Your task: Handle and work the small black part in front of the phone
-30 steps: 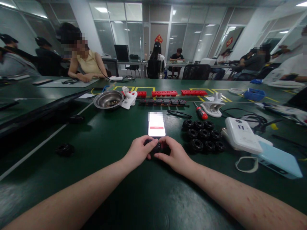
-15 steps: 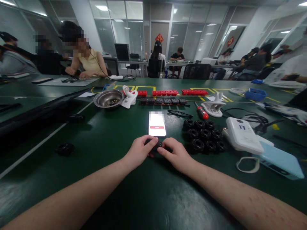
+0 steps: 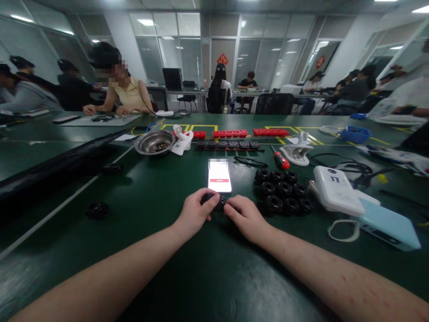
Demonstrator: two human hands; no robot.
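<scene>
Both of my hands meet at the middle of the green table [image 3: 187, 277], closed around one small black round part [image 3: 219, 204]. My left hand [image 3: 197, 213] grips its left side with thumb and fingers. My right hand [image 3: 245, 218] pinches its right side. Most of the part is hidden by my fingers. Just beyond my hands lies a lit phone [image 3: 219, 177], screen up. A cluster of several black ring-shaped parts [image 3: 283, 192] sits to the right of my right hand.
A steel bowl [image 3: 154, 142], white clamps [image 3: 298, 153], a red-handled screwdriver [image 3: 279, 158], red and black block rows [image 3: 231, 133], a white device [image 3: 338, 189] and a pale blue box [image 3: 389, 220] lie around. A lone black ring [image 3: 97, 209] sits left. Other people sit at tables behind.
My hands stay closed on the black part; my right fingers have shifted slightly closer to it. The camera view has tilted a little.
</scene>
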